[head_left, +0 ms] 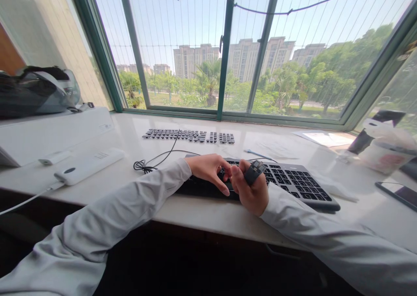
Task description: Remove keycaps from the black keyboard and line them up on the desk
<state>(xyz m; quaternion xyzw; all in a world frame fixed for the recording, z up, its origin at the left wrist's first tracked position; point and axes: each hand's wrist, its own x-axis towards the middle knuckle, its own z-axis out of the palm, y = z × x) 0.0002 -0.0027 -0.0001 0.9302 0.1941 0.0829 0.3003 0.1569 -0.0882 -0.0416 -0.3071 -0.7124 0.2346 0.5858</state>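
A dark keyboard [293, 181] lies on the white windowsill counter [195, 211] in front of me. My left hand [210, 170] rests on the keyboard's left part, fingers curled down onto it. Touching it on the right, my right hand [250, 191] grips a small dark tool [256, 171], apparently a keycap puller, held just above the keys. Farther back a set of loose dark keycaps [190, 135] lies laid out in rows in the shape of a keyboard.
A black cable [153, 161] coils left of the keyboard. A white power bank [87, 165] with a cord lies at the left, a white box [48, 135] and bag [35, 91] behind it. A phone [399, 194], bottle and papers [322, 137] sit at the right.
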